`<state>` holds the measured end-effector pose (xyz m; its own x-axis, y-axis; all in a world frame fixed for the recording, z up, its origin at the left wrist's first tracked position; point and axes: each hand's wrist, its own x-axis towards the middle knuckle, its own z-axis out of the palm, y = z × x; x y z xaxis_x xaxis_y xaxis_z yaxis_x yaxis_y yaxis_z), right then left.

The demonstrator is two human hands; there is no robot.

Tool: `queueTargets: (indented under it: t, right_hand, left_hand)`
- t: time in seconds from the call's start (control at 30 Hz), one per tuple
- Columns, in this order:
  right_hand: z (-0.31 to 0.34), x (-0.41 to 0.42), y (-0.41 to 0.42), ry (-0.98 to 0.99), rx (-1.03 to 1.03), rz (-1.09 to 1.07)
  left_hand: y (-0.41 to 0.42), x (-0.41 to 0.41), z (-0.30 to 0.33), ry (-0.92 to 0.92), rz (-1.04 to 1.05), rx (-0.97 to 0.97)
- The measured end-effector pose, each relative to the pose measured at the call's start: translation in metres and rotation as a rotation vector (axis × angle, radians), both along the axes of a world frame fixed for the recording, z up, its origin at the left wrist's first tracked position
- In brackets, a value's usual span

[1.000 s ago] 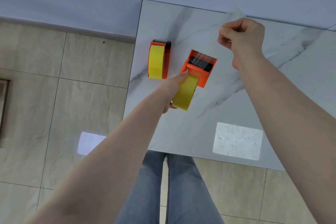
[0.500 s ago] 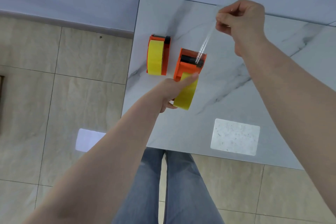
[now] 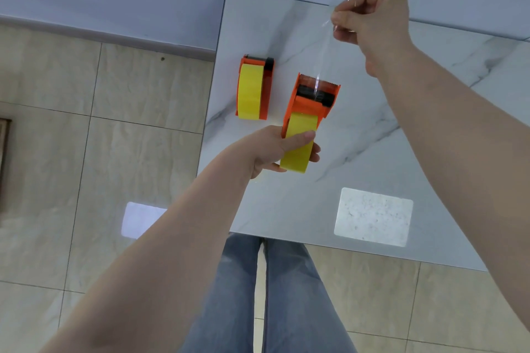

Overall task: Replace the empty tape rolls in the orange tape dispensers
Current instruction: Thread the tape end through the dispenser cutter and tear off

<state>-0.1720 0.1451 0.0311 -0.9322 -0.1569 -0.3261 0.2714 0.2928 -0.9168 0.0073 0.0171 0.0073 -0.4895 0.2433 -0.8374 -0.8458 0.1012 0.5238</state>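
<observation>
Compared with half a second earlier, the right hand [image 3: 372, 18] has drawn the clear tape strip [image 3: 325, 49] further up and away from the dispenser [image 3: 311, 100], and the dispenser now points straighter toward the top of the frame. At centre frame the left hand [image 3: 275, 149] grips the yellow tape roll [image 3: 298, 146] fitted in that orange dispenser, thumb across the face of the roll and fingers curled beneath it, holding the unit over the marble-patterned bench [image 3: 401, 152]. In the upper right of the frame the right hand pinches the end of the strip between thumb and fingertips, the other fingers curled in. From that pinch the strip runs down to the black roller and serrated edge at the dispenser's head. A second orange dispenser [image 3: 255, 86], also carrying a yellow roll, stands on the bench just left of the held one, near the bench's left edge, untouched by either hand. Tiled floor [image 3: 86, 152] occupies the left of the frame; blue jeans [image 3: 258, 295] show at bottom centre.
</observation>
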Motion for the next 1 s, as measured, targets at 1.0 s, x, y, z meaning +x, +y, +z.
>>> queueTargets:
  t: [1.0]
  right_hand:
    - [-0.006,-0.005,-0.011,0.073,0.031,-0.075]
  left_hand:
    - [0.008,0.004,0.005,-0.01,0.065,-0.088]
